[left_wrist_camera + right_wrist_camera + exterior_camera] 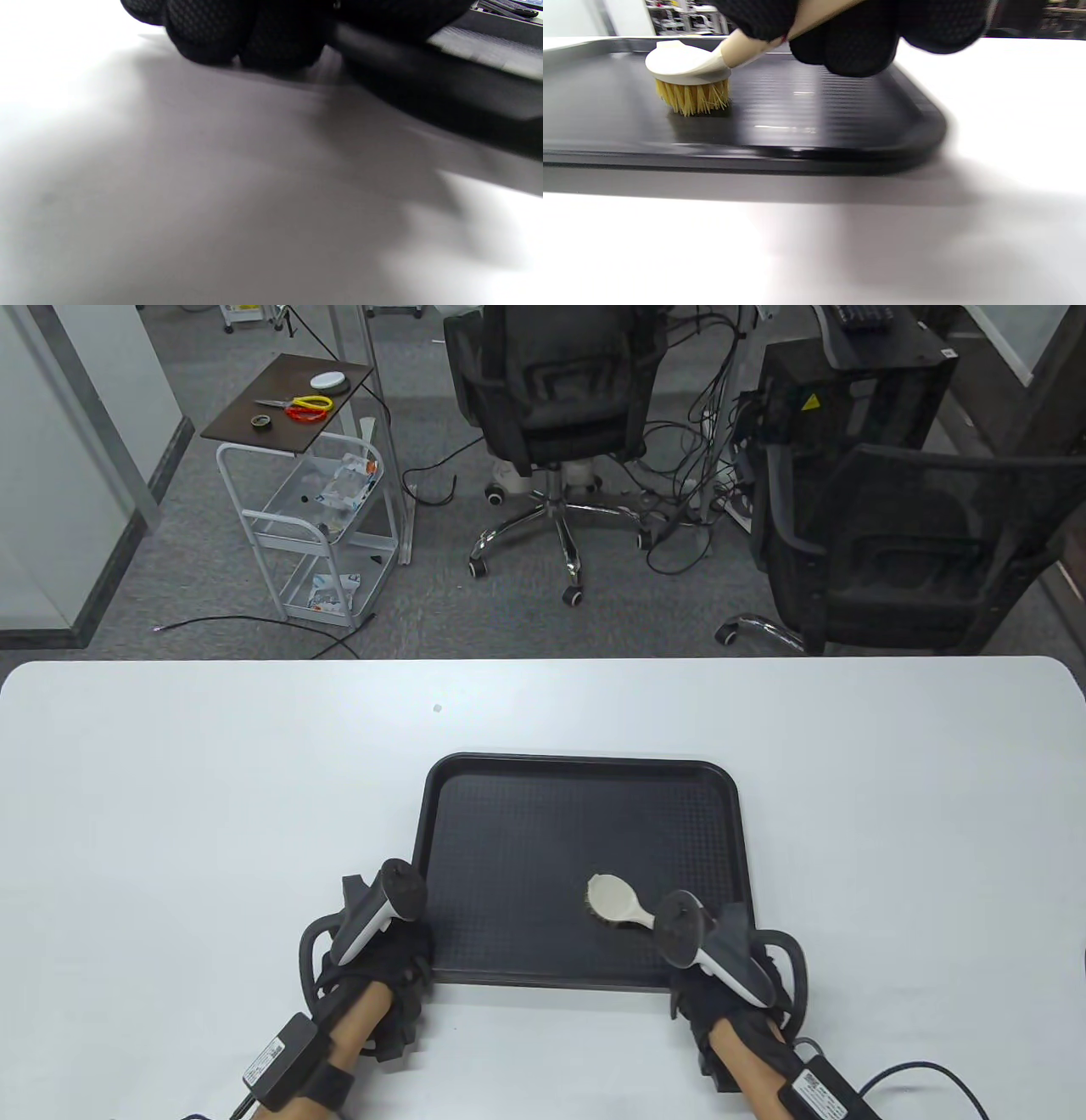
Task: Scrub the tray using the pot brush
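At the near-left corner of the black tray (509,831), the left hand (382,963) sits against the rim, its fingers (212,38) curled down onto the white table (212,814) beside the tray's edge; whether it actually grips the rim or only braces it, I cannot tell. This tray lies near the table's front edge, a little right of centre, flat and shallow with a textured floor. It looks like stiff, light plastic that could slide on the smooth tabletop, so steadying it at a corner rim seems sensible. Further right, the pot brush (612,899) stands on the tray floor near its near-right corner, yellow bristles (691,98) down and touching, its round cream head on top. Its handle runs back to the right hand (721,976), whose fingers (848,42) wrap around it. A rigid, light brush, best held along the handle so the springy bristles can be pressed flat.
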`<state>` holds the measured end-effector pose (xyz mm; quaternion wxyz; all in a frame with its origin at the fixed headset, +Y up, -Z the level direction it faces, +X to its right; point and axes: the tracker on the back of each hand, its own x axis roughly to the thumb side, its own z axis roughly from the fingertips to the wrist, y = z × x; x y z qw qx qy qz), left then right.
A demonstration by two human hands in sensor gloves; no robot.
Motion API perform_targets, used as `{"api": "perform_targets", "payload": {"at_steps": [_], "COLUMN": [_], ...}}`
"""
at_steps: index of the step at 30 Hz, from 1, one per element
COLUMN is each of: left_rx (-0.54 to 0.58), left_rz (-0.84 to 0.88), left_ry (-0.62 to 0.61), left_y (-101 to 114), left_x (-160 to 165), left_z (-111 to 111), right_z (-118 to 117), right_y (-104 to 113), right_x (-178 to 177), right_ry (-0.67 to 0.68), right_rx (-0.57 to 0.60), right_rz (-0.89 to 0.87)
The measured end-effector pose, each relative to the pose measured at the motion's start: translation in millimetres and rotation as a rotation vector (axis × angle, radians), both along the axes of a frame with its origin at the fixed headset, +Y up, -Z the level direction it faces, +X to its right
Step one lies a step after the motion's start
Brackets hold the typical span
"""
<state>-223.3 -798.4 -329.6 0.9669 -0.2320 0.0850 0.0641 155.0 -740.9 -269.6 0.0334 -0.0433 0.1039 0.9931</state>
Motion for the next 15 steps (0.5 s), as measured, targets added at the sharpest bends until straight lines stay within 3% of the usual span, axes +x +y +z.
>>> {"api": "perform_targets", "payload": {"at_steps": [3, 8, 12, 15], "left_rx": [0.0, -0.001, -0.002, -0.001], "left_rz": [-0.001, 0.002, 0.002, -0.002], "left_ry": [0.001, 0.001, 0.0, 0.001], "left_y": [0, 0, 0, 0], "left_x": [0, 0, 0, 0], "left_z": [0, 0, 0, 0], "right_z": [5, 8, 5, 5], "right_y": [2, 10, 16, 25], "right_x": [37, 69, 67, 43], "right_ry": [-0.081, -0.154, -0.156, -0.093], "right_rx": [-0.009, -0.019, -0.034, 0.026], "right_rz": [0.014, 0.087, 0.052, 0.045]}}
